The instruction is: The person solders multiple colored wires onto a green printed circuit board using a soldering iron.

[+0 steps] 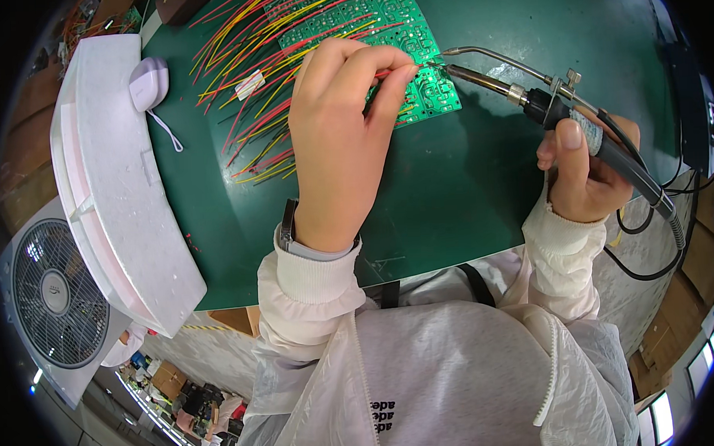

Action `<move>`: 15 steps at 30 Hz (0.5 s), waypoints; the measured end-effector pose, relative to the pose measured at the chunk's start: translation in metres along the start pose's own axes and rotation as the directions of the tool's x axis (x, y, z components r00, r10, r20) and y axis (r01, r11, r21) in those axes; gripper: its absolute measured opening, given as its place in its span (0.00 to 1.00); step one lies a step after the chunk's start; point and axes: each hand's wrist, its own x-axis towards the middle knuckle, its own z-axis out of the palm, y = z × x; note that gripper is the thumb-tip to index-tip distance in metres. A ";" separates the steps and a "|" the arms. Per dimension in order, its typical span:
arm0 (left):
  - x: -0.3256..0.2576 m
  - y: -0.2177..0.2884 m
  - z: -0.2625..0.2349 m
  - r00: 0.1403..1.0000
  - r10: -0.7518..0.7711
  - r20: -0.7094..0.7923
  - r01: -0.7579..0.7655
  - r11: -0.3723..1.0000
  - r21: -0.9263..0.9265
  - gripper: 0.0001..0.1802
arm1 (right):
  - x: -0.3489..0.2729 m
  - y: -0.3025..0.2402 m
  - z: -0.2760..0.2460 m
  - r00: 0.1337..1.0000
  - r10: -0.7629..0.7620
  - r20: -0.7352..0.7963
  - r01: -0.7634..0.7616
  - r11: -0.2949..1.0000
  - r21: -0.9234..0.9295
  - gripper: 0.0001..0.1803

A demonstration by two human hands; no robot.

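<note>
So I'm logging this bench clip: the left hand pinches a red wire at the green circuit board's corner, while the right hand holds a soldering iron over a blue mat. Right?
Not quite: the mat is dark green, not blue. The head view shows the left hand pinching a thin red wire at the corner of the bright green circuit board, while the right hand holds the black-handled soldering iron over it.

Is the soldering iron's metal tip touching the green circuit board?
Cannot tell. In the head view the soldering iron tip meets the green circuit board edge beside the left hand fingertips, hiding any contact or gap.

White foam tray (pixel 121 231), box fan (pixel 57 292)
</note>
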 end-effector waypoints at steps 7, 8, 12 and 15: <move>0.001 0.003 -0.002 1.000 -0.004 0.005 0.004 1.000 -0.006 0.04 | 0.000 -0.001 0.000 1.000 -0.005 -0.010 0.005 1.000 -0.023 0.14; 0.001 0.002 -0.001 1.000 -0.007 0.005 0.007 1.000 -0.010 0.04 | -0.001 0.001 0.000 1.000 -0.005 -0.008 0.004 1.000 -0.027 0.14; 0.002 0.003 -0.003 0.999 -0.026 0.024 0.027 0.999 -0.025 0.04 | -0.001 0.003 -0.005 0.999 -0.037 0.016 0.039 0.994 -0.099 0.15; 0.003 0.004 -0.003 0.998 -0.041 0.037 0.043 0.998 -0.040 0.04 | 0.001 0.004 -0.005 0.996 -0.082 0.038 0.086 0.990 -0.112 0.16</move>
